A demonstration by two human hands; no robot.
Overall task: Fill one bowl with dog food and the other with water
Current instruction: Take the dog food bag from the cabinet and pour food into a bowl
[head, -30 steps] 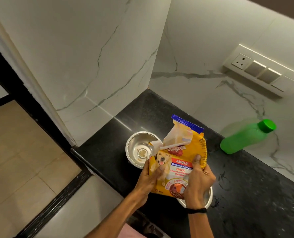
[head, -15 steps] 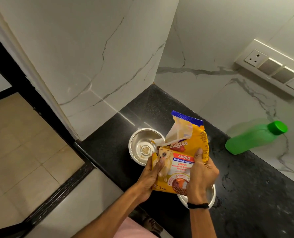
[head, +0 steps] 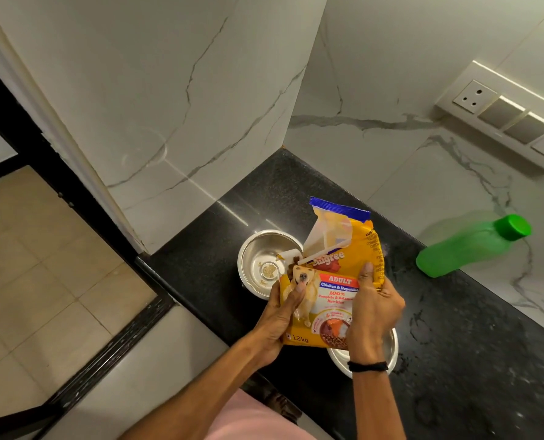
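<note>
- My left hand (head: 280, 315) grips the left edge of the yellow plastic dog food bag (head: 337, 281), thumb across the printed front, fingers curled behind.
- My right hand (head: 375, 312), a black band on its wrist, grips the bag's right side, thumb pointing up on the front.
- The bag is held above the black speckled stone counter (head: 470, 360), its torn upper-left corner tipped over the rim of the far round steel bowl (head: 258, 246).
- Brown kibble (head: 296, 257) shows at that opening; a few pieces lie in the bowl's bottom.
- A 2nd round steel bowl (head: 391, 344) sits under my right wrist, mostly hidden.
- The green plastic bottle with a green cap (head: 461, 252) is by the marble wall, well apart from the bag.
</note>
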